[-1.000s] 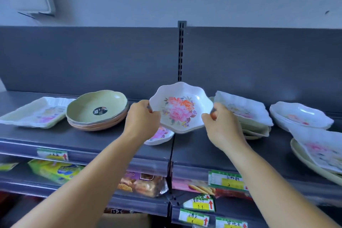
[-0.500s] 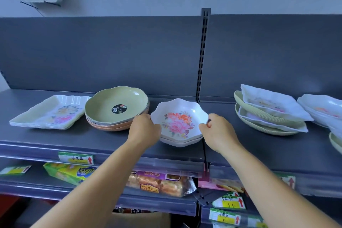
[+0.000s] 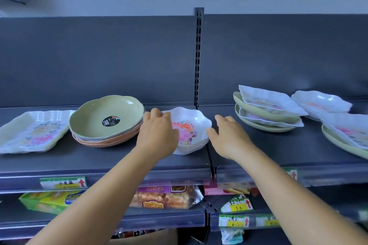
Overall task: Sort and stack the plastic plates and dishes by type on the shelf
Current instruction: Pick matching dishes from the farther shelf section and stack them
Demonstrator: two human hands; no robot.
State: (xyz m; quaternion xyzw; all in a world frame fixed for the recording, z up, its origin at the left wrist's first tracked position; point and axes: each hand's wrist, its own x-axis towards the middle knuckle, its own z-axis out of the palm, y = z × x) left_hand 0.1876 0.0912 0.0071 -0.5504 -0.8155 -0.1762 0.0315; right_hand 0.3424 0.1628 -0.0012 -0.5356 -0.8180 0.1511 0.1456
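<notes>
A white scalloped bowl with a pink and orange flower print (image 3: 192,128) rests on top of a matching bowl in the middle of the dark shelf (image 3: 95,160). My left hand (image 3: 157,135) lies over the bowl's left rim with its fingers loosely spread. My right hand (image 3: 228,138) hovers just right of the bowl, fingers apart and holding nothing. Left of the bowl, green round plates (image 3: 106,120) are stacked on orange ones. At the far left lies a pile of rectangular floral trays (image 3: 33,134).
A mixed pile of green plates and white floral trays (image 3: 266,114) sits to the right, with white bowls (image 3: 320,103) behind it. Another tray lies on a green plate (image 3: 350,136) at the far right. Snack packs (image 3: 165,198) fill the shelf below.
The floral bowl came down from in front of me onto the matching bowl on the shelf. My right hand has let go and pulled back; my left hand has loosened on the rim.
</notes>
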